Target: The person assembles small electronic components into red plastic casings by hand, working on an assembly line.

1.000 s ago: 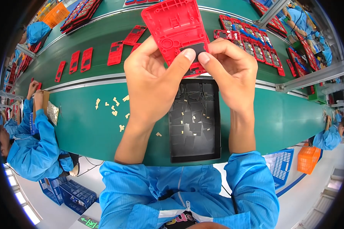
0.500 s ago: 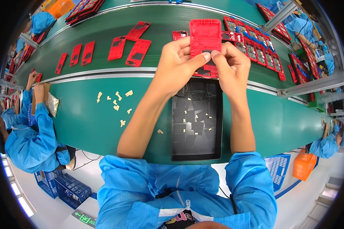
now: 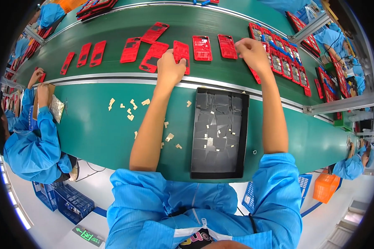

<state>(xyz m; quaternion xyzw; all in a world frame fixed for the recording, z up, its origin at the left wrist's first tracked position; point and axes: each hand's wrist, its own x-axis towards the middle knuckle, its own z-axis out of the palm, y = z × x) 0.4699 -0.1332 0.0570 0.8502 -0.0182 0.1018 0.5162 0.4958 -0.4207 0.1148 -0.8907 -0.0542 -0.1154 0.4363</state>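
My left hand point(image 3: 171, 68) is closed round the lower left part of a red plastic cover point(image 3: 181, 52) lying on the dark green belt. My right hand point(image 3: 253, 54) has its fingers curled together at the right edge of another red cover point(image 3: 227, 46), with the fingertips partly hidden. Between the two hands lies a red cover point(image 3: 202, 48) with a dark patch at its top. A further red piece point(image 3: 254, 75) shows beneath my right wrist. Close to my left hand, a red cover point(image 3: 154, 57) with a dark patch overlaps its neighbour.
A black tray point(image 3: 246, 137) of dark flat sheets and small pale bits stands between my forearms. Small tan pieces point(image 3: 130, 117) lie scattered on the green table. Several red units point(image 3: 286, 65) are lined up at the right. Co-workers in blue sit at both sides; a metal post point(image 3: 340, 108) crosses at right.
Both hands were together on one upraised red cover; now they are apart. My left hand has moved left and down to the belt, my right hand outward to another cover.
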